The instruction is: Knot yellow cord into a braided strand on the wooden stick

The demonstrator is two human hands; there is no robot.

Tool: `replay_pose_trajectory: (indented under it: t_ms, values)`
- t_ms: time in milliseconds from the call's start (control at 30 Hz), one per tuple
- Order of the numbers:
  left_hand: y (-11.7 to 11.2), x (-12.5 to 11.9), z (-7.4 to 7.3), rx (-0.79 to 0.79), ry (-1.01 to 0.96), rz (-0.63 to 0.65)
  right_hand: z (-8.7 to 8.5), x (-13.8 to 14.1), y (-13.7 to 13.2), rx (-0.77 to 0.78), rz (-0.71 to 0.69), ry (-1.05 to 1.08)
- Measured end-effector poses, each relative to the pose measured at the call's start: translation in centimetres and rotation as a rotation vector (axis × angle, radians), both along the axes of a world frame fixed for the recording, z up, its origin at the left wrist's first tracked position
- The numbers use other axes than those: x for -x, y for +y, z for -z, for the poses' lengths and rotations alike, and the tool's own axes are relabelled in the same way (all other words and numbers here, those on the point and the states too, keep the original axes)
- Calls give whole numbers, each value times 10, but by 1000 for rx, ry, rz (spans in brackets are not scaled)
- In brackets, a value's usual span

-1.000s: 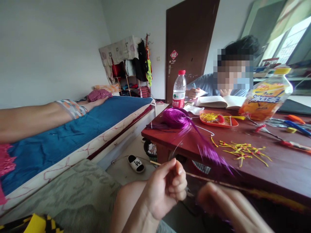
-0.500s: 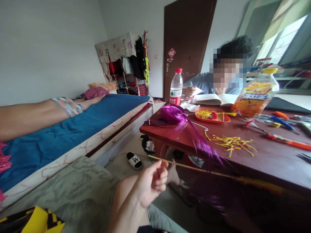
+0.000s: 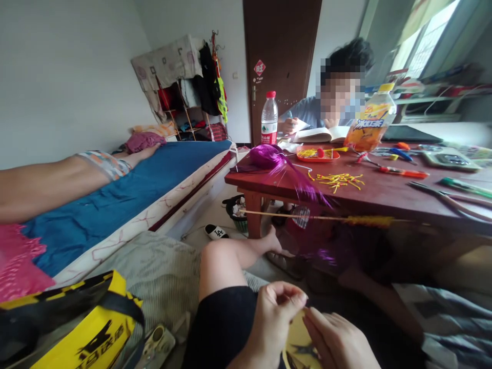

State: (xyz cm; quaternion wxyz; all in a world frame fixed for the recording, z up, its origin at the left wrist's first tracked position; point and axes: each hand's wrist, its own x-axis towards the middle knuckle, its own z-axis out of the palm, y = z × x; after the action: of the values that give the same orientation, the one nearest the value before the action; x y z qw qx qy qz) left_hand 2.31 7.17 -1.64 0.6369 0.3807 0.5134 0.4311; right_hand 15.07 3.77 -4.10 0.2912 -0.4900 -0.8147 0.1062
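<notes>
Low over my lap, my left hand [image 3: 277, 320] and my right hand [image 3: 338, 339] meet, each with fingers pinched on a yellow printed piece [image 3: 296, 342]. What the piece is I cannot make out. Beyond my bare knee, a thin stick [image 3: 292, 216] with a yellow wrapped section runs level below the edge of the red table [image 3: 384, 197]; neither hand touches it. A bundle of purple fibres [image 3: 271, 156] lies on the table's left end and trails over the edge. Several cut yellow pieces [image 3: 339, 179] lie beside it.
A person reads a book at the table's far side behind a water bottle [image 3: 269, 125], an orange drink bottle [image 3: 371, 123] and a red tray [image 3: 317, 154]. Another person lies on the blue bed [image 3: 154, 179] at the left. A yellow bag [image 3: 90, 330] sits near my left leg.
My left hand has let go of the thin stick and dropped to my lap, where both hands now pinch the yellow piece. The view has tilted down and back.
</notes>
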Motion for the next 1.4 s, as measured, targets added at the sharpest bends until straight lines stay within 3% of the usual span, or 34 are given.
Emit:
replay_pose_trajectory:
  t_ms: [200,367,433,533,700,800,867,933,1033,1133,1267,1400]
  values:
    - [-11,30,10,-91,-56,-58,28,-1,-31,46,-10,-140]
    - [-38,31,21,-62,-6,87,29,9,-44,71,40,-149]
    - [-46,27,23,-66,22,86,28,14,-47,58,29,-157]
    - [-43,30,22,-113,58,19,34,15,-52,43,23,-155]
    - [-25,54,15,-200,119,-112,63,-3,-55,34,12,-125]
    - [-27,58,10,-237,164,-106,73,-10,-52,39,25,-106]
    - [-35,52,6,-256,198,-52,67,-6,-48,63,29,-58]
    - [-44,44,2,-267,222,27,50,2,-45,177,20,123]
    - [-54,32,-2,-303,269,125,14,17,-41,517,-54,616]
    - [-55,27,-4,-371,347,150,-11,25,-40,736,-107,884]
    - [-47,24,1,-399,366,179,-11,24,-39,633,11,867]
    - [-32,27,17,-420,392,162,-1,15,-37,570,141,846]
